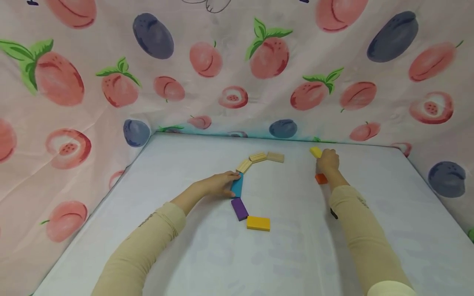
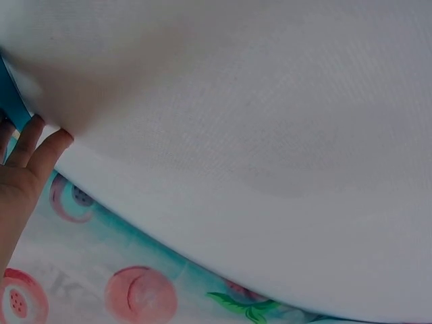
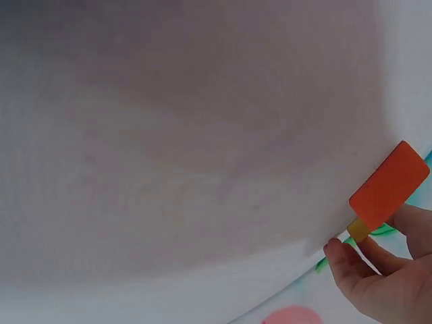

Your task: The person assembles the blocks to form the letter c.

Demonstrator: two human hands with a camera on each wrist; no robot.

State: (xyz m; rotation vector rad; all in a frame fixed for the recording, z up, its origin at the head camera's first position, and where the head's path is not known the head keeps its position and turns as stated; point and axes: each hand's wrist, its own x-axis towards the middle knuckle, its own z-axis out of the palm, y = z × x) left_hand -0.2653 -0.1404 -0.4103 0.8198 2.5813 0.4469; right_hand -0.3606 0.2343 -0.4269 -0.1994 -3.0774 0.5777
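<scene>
A blue block (image 1: 237,186) lies in a curved row of blocks, and my left hand (image 1: 219,183) pinches it, fingers at its far end and thumb at its near end. In the left wrist view only part of the blue block (image 2: 11,98) shows beside the fingers. Over on the right, my right hand (image 1: 328,161) pinches a yellow block (image 1: 316,151), partly hidden by the fingers. An orange block (image 1: 321,179) lies just nearer than that hand; the right wrist view shows the orange block (image 3: 390,184) beside a bit of the yellow one (image 3: 358,229).
Beyond the blue block curve pale wooden blocks (image 1: 258,157). Nearer lie a purple block (image 1: 240,209) and an amber-yellow block (image 1: 258,223). A dark block (image 1: 334,213) is partly hidden by the right sleeve. Fruit-printed cloth (image 1: 233,61) hangs behind the white table (image 1: 207,255).
</scene>
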